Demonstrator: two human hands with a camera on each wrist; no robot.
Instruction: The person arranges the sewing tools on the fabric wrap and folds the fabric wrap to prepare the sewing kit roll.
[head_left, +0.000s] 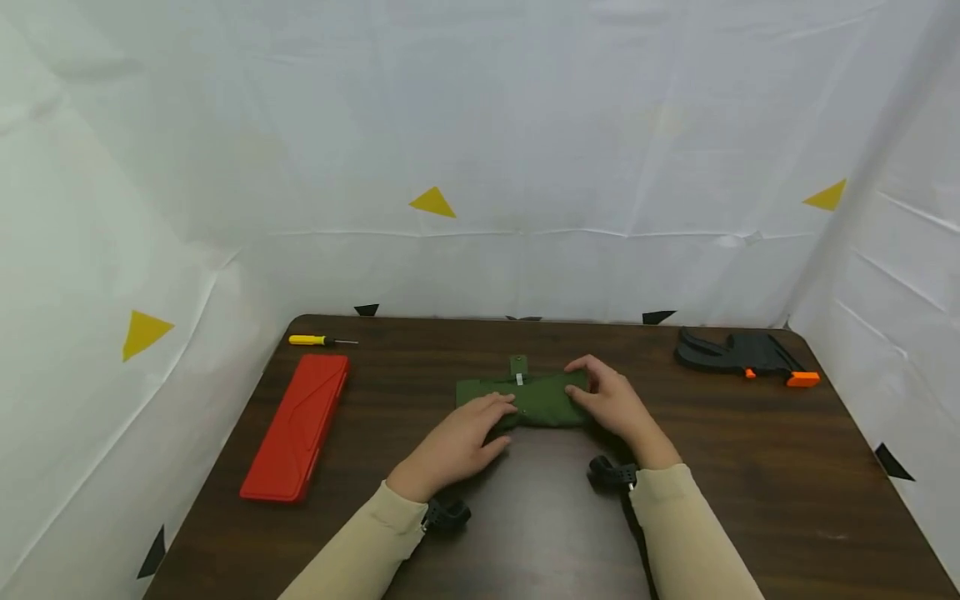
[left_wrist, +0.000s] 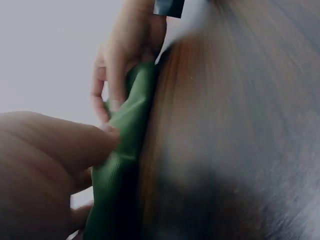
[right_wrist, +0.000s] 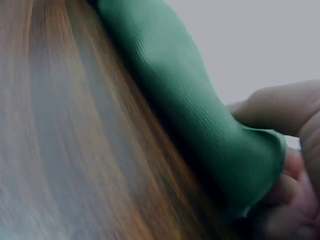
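Note:
A green cloth pouch point(head_left: 551, 402) lies flat on the table in front of me, with a short strap point(head_left: 518, 365) sticking up from its far edge. My left hand point(head_left: 461, 437) rests its fingertips on the pouch's left part, the thumb spread toward the near side. At the other end, my right hand point(head_left: 615, 404) pinches the pouch, thumb on top and fingers around the edge. The right wrist view shows that end of the cloth point(right_wrist: 260, 155) lifted slightly between thumb and fingers. In the left wrist view the green fabric point(left_wrist: 122, 145) appears blurred beside both hands.
A red flat case point(head_left: 296, 429) lies at the table's left side, with a yellow-handled screwdriver point(head_left: 318, 340) behind it. Toward the back right corner is a black clamp point(head_left: 750, 354) with orange parts. White sheeting point(head_left: 525, 150) surrounds the dark wooden table point(head_left: 787, 483).

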